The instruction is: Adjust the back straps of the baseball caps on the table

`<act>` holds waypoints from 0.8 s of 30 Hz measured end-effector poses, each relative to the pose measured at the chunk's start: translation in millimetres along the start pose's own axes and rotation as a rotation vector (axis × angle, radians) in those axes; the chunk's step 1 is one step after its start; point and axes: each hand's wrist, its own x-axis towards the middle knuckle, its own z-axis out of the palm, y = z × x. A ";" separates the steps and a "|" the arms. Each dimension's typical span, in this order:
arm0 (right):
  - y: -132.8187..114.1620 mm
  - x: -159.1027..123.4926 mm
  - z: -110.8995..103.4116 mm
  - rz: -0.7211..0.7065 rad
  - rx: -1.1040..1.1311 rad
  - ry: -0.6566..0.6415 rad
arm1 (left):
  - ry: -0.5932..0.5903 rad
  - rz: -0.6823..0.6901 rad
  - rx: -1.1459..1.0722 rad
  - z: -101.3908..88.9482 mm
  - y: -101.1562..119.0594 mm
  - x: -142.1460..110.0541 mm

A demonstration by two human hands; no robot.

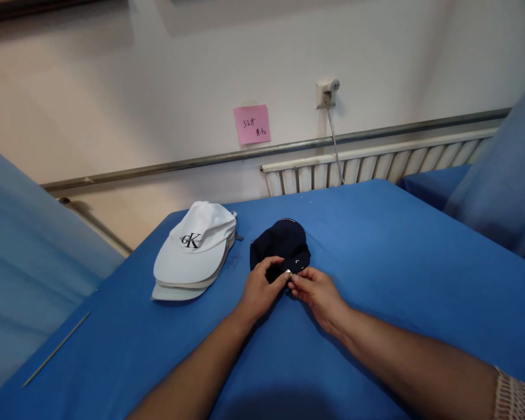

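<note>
Grips a dark cap (280, 239) on a blue-covered desk (398, 262) with left hand (261, 289) and right hand (321, 298), pinching a bright piece (287, 272) at 6 o'clock. Has stacked pale caps (196, 263) at 9, thin stick (56, 350) at 8. Faces wall (179, 99) with pink note (252, 124) at 12, socket (322, 96) at 1, radiator (367, 153) at 2.

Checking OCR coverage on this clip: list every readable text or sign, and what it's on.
"cK": front of the top white cap.
"32", then handwritten characters I can't read reliably: pink note on the wall.
Small white lettering along the far edge of the dark cap: too small to read.
Small white marks near its strap end: too small to read.
</note>
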 end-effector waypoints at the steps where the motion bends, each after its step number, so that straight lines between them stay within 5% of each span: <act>1: 0.2 0.3 0.2 -0.003 -0.005 0.002 | -0.045 -0.010 -0.042 1.2 -1.2 -0.1; 15: 4.2 8.0 -1.8 -0.092 -0.108 -0.022 | -0.062 -0.142 -0.268 6.2 -1.8 1.1; 24: -2.1 10.0 -5.8 -0.039 0.089 0.090 | -0.163 -0.213 -0.445 -2.7 -13.5 5.1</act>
